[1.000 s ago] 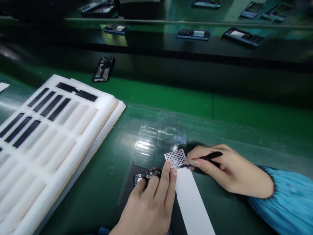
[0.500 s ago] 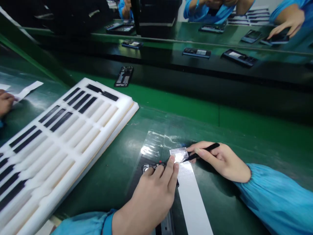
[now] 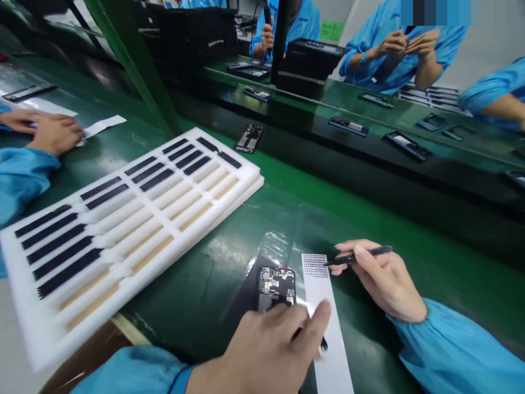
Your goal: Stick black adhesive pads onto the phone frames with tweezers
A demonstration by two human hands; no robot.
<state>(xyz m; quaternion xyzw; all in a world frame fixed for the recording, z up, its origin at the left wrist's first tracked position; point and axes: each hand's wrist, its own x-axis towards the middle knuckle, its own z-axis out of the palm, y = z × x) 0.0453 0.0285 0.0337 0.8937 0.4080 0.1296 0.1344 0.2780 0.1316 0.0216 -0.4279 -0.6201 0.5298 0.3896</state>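
My right hand [image 3: 369, 268] pinches black tweezers [image 3: 356, 256], whose tip is at the dotted end of a long white strip [image 3: 322, 290] lying on the green bench. Left of the strip lies an opened phone [image 3: 276, 280] with its circuit board showing. My left hand [image 3: 274, 345] is over the lower part of the phone, its fingers blurred and partly bent, one reaching over the strip. What its fingers touch or hold cannot be made out. A thin dark tip shows beside that hand.
White foam trays [image 3: 164, 208] with black strips in their slots stand on the left. A co-worker's hands [image 3: 57, 131] are at far left. Beyond a green post [image 3: 135, 65], several phones lie along the line, with people in blue across it.
The view has swung left and up. My left hand has drawn back from the strip's dotted end, uncovering the phone's top. The tweezers remain in my right hand.
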